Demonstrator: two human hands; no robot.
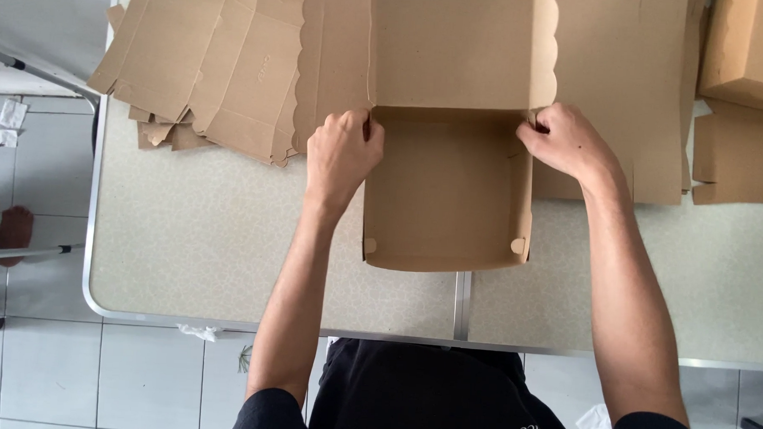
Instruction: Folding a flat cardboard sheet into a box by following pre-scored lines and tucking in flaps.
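Observation:
A brown cardboard box stands half-formed on the table in front of me, its base walls raised and its lid flap lying open away from me. My left hand pinches the box's far left corner, fingers curled over the side wall. On the opposite side, my right hand grips the far right corner in the same way. Two small round tabs show at the near corners of the box.
A fanned pile of flat cardboard blanks lies at the far left of the speckled table. More flat sheets and folded boxes sit at the far right. The table's metal edge runs close to my body; tiled floor lies to the left.

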